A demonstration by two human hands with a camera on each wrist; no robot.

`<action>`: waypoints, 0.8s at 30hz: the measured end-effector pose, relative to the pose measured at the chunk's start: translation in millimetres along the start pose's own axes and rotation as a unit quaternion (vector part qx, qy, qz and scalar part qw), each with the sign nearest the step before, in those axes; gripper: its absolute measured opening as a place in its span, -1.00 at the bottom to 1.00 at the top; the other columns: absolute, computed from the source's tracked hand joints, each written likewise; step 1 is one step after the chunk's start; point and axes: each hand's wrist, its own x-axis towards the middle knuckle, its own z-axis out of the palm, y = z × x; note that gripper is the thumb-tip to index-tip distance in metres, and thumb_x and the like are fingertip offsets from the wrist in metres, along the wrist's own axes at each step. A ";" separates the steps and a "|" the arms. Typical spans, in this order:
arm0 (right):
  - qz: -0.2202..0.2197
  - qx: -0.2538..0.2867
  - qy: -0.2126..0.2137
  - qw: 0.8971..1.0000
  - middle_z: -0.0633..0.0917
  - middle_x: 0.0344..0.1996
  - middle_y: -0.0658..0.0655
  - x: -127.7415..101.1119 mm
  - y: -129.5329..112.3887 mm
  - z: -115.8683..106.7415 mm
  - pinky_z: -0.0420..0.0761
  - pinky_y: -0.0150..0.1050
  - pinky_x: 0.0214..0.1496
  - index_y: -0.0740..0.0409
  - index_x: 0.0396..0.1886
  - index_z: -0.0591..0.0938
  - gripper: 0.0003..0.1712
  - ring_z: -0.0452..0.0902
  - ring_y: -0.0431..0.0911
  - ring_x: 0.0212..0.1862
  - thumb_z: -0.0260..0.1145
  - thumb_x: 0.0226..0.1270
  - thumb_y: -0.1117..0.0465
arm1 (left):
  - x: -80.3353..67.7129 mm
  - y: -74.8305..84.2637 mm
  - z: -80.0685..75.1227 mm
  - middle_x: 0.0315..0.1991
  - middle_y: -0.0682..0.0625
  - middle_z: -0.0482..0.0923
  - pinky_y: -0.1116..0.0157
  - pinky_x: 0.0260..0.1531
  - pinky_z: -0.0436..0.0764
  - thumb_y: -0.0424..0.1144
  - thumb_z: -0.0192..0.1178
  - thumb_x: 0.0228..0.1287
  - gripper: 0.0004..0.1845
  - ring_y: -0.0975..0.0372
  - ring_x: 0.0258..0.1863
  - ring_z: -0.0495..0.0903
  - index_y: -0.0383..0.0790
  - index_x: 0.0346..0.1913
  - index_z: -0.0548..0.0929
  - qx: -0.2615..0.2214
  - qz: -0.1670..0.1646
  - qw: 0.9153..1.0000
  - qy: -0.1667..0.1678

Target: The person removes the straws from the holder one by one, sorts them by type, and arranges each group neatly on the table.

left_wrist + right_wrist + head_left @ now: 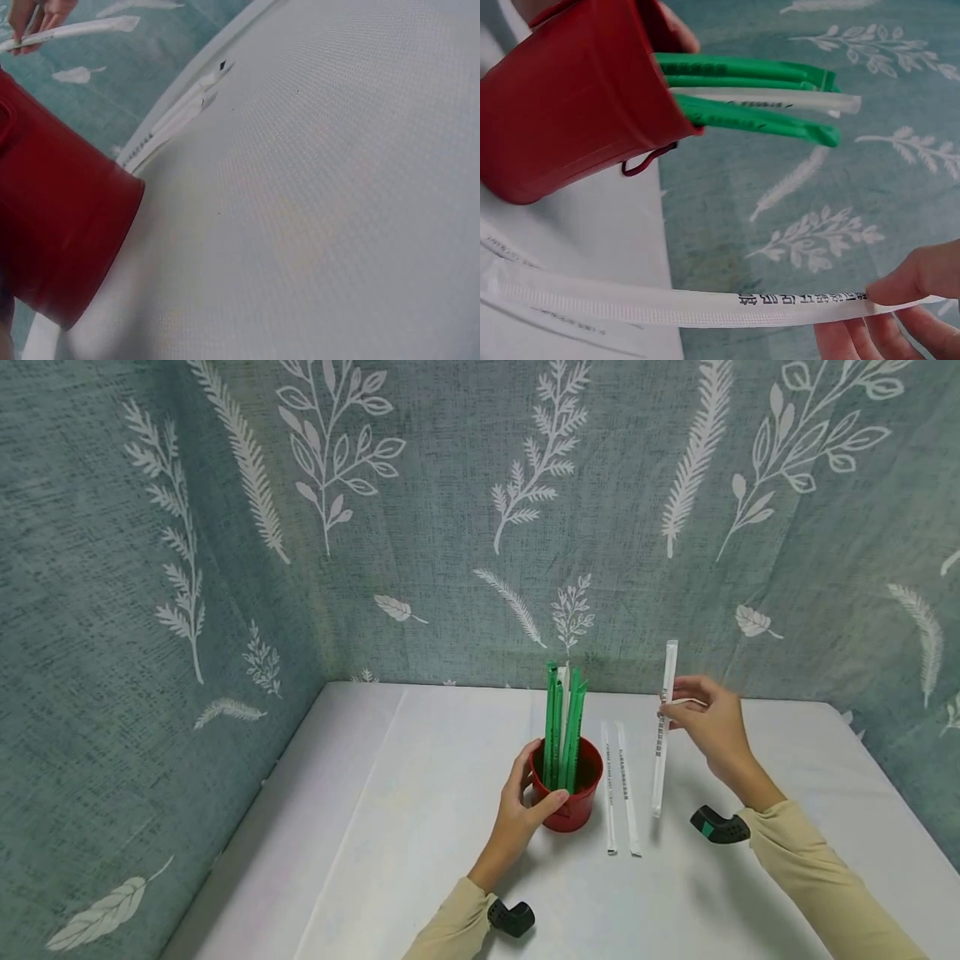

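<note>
1. Left hand [525, 802] wraps the red cup [573, 806] at centre frame, thumb across the front, prob. to stop it tipping.
2. Green wrapped straws [562, 727] plus one white stand upright in the cup, leaning on its rim.
3. Right hand [708, 722], right of centre, pinches a white wrapped straw [663, 727] near its top, hanging near vertical (lower tip at or just over the white tabletop [420, 827]).
4. Two more white straws [618, 785] lie flat betw. cup and held straw, side by side.

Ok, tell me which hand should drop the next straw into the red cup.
Right, probably: the right hand already pinches a white wrapped straw upright beside the red cup, while the left hand grips the cup.
</note>
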 end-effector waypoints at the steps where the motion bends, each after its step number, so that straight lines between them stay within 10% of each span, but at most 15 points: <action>1: 0.006 -0.002 0.000 1.000 0.52 -0.11 0.28 -0.7 1.3 -0.3 0.63 -0.37 -0.34 0.44 0.12 0.42 -0.53 0.56 -0.39 -0.32 0.27 0.25 0.36 | 0.5 0.0 0.4 0.35 -0.09 0.23 -0.08 0.18 0.28 -0.25 0.21 0.23 -0.25 0.02 0.28 0.24 -0.16 0.44 0.12 -0.001 -0.001 1.000 0.000; 24: 0.115 -0.031 -0.027 0.993 0.58 -0.07 0.36 -8.7 46.3 3.7 0.63 -0.32 -0.30 0.38 0.17 0.40 -0.48 0.53 -0.32 -0.32 0.28 0.24 0.30 | 2.2 -14.0 -0.3 0.34 0.03 0.24 -0.04 0.22 0.24 -0.19 0.22 0.23 -0.24 0.15 0.28 0.24 -0.09 0.45 0.11 0.006 0.002 1.000 0.003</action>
